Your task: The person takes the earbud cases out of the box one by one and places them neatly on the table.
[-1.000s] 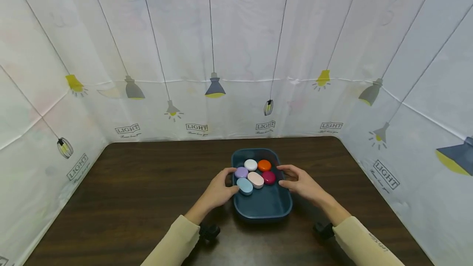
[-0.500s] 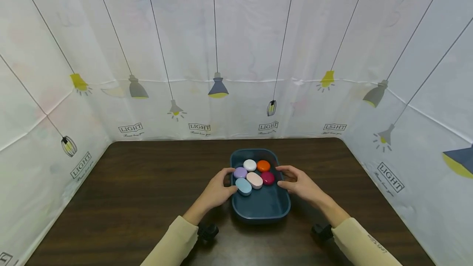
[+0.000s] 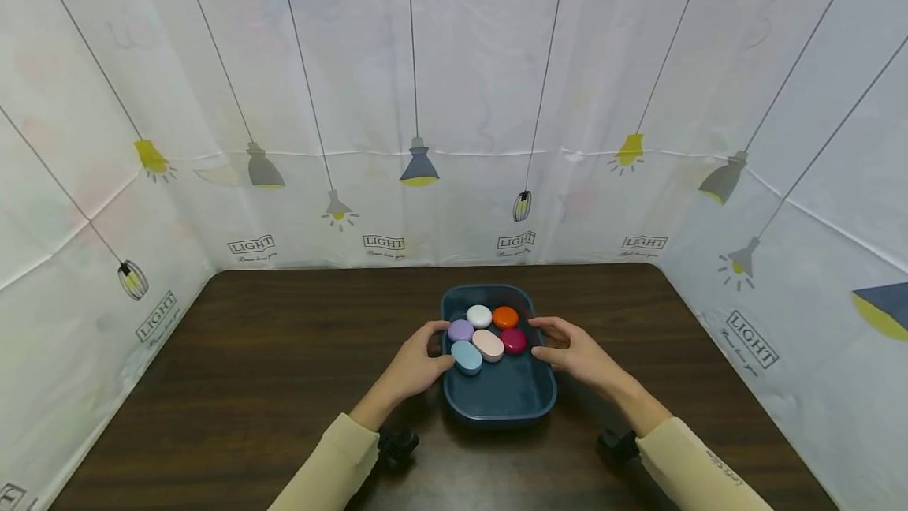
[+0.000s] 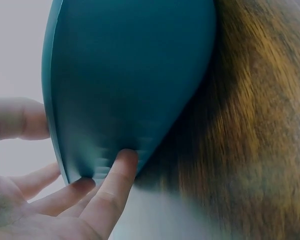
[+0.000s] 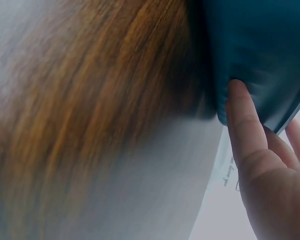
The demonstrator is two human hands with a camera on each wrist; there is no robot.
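Observation:
A dark blue-green rectangular tray [image 3: 500, 400] with rounded corners stands on the table. Inside lie several smooth rounded pieces: a white one [image 3: 478, 316], an orange one [image 3: 505, 317], a lavender one [image 3: 460, 330], a pale pink one [image 3: 488, 345], a crimson one [image 3: 514, 341] and a light blue one [image 3: 467, 357]. My left hand [image 3: 417, 365] grips the tray's left side, thumb at the rim and fingers against the outer wall [image 4: 130, 85]. On the opposite side my right hand [image 3: 580, 352] holds it likewise, with fingertips on the outer wall [image 5: 265, 45].
The dark brown wooden table [image 3: 305, 361] stretches out on both sides of the tray. White sheeting [image 3: 468, 101] printed with hanging lamps rises behind it and along both sides. Each wrist wears a black device [image 3: 399, 445].
Over the first half second the tray and both hands shifted slightly left against the table, while the view turned a little. Since then almost nothing has moved, and both hands keep their hold.

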